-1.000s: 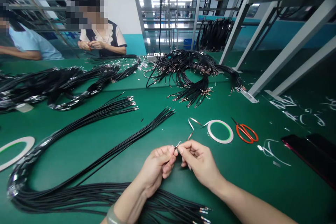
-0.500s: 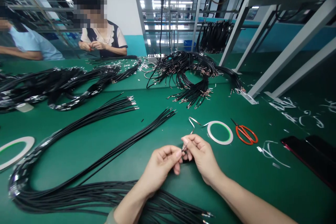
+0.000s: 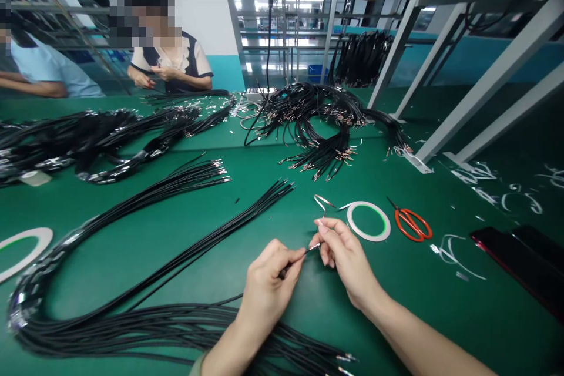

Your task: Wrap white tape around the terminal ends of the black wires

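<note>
My left hand point(image 3: 271, 279) pinches a black cable point(image 3: 310, 249) close to its end, between thumb and forefinger. The cable's light-coloured tip points toward my right hand point(image 3: 346, 255), which lies just right of it. The thumb and forefinger of that hand are pressed together at the end of a thin tape strip point(image 3: 325, 204). This strip runs back to a white tape roll point(image 3: 385, 229) with a green inner ring, lying flat beyond my right hand. Under my left forearm spreads a bundle of black cables point(image 3: 176, 326), curving round at the left.
Orange-handled scissors point(image 3: 413, 226) lie right of the roll, near white scraps point(image 3: 453, 255) and a dark phone-like object point(image 3: 506, 258). Cable heaps point(image 3: 308, 106) sit farther back. Another tape roll point(image 3: 44, 238) is at left. Metal posts point(image 3: 480, 88) rise at right; two people work across the table.
My hands have moved slightly apart. The right fingers have shifted up and right, and the light-coloured cable tip now shows between the hands. The view has shifted a little.
</note>
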Motion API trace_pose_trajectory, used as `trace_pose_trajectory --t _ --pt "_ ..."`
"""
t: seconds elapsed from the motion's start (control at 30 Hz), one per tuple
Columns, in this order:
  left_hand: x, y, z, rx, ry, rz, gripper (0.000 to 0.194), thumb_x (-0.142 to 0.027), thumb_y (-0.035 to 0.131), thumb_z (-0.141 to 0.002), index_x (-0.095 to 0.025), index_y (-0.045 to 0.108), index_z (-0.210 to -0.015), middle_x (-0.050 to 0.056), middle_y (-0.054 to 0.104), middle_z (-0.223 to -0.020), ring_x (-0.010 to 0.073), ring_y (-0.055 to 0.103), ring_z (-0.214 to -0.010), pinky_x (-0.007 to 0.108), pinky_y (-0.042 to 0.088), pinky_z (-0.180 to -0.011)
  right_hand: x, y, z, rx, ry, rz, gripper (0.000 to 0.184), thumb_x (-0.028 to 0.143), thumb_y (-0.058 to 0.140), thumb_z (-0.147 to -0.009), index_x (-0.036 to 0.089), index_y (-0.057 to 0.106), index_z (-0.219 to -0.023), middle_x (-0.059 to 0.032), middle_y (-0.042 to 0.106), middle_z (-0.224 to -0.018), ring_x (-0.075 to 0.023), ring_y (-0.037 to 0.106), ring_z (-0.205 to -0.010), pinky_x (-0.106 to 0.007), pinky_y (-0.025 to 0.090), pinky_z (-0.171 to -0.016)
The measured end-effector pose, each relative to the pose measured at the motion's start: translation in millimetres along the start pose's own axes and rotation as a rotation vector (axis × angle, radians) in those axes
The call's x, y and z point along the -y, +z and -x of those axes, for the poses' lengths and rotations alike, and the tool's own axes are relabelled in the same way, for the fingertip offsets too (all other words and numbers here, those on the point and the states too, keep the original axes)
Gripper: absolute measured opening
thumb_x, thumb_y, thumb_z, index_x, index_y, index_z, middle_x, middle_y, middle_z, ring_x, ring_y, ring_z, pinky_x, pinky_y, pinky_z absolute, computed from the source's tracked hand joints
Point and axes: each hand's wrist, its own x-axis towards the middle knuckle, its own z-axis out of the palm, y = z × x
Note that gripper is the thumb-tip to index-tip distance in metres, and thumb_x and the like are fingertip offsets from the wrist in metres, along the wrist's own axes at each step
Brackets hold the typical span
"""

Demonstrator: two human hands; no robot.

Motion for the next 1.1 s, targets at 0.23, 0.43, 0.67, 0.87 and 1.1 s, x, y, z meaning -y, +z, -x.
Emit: trace_pose_trajectory --t 0.23,0.43,0.67,0.87,1.1 --pt "-1 0.0 2 -0.009 0.102 -0.095 0.016 -0.010 0.057 -0.085 -0.015 0.068 -0.094 0.002 0.055 -0.069 0.0123 0.055 -0.062 0.022 0.044 -0.056 7 0 4 0.072 0.052 -0.019 0.021 0.035 0.054 -0.090 0.019 0.053 -0.104 0.0017 0.063 -0.072 -0.0091 0.044 -0.052 -0.022 0.031 -0.051" --pt "0 -2.6 6 0.089 0.050 -0.236 0.019 -0.014 0.053 -0.086 -0.020 0.069 -0.097 0.004 0.058 -0.073 0.0154 0.059 -0.068 0.024 0.046 -0.062 8 4 9 0.100 0.051 0.000 0.025 0.035 0.061 -0.085 0.020 0.053 -0.103 0.0056 0.054 -0.063 -0.0104 0.043 -0.054 -0.024 0.033 -0.054" --pt "-6 0.5 3 0.018 -0.131 -0.030 0.016 -0.019 0.060 -0.082 -0.021 0.074 -0.089 0.004 0.061 -0.068 0.0143 0.059 -0.063 0.023 0.045 -0.059 0 2 6 0.139 -0.015 -0.016 0.035 0.029 0.068 -0.080 0.021 0.049 -0.108 0.0026 0.058 -0.075 -0.0154 0.058 -0.074 -0.028 0.043 -0.072" --pt "-9 0.7 -9 -0.001 -0.779 0.486 0.020 -0.032 0.076 -0.068 -0.013 0.073 -0.075 -0.001 0.058 -0.048 0.0071 0.048 -0.039 0.017 0.038 -0.039 -7 -2 3 0.223 -0.139 0.030 0.037 0.022 0.060 -0.086 0.025 0.043 -0.119 0.0015 0.060 -0.079 -0.0148 0.056 -0.074 -0.028 0.043 -0.070" --pt "-9 -5.9 -12 -0.022 -0.814 0.625 0.028 -0.033 0.079 -0.063 -0.010 0.072 -0.076 0.000 0.062 -0.046 0.0058 0.049 -0.040 0.015 0.039 -0.041 -3 -4 5 0.322 -0.143 0.077 0.061 0.019 0.071 -0.077 0.029 0.037 -0.126 -0.0011 0.061 -0.094 -0.0101 0.049 -0.059 -0.026 0.040 -0.059"
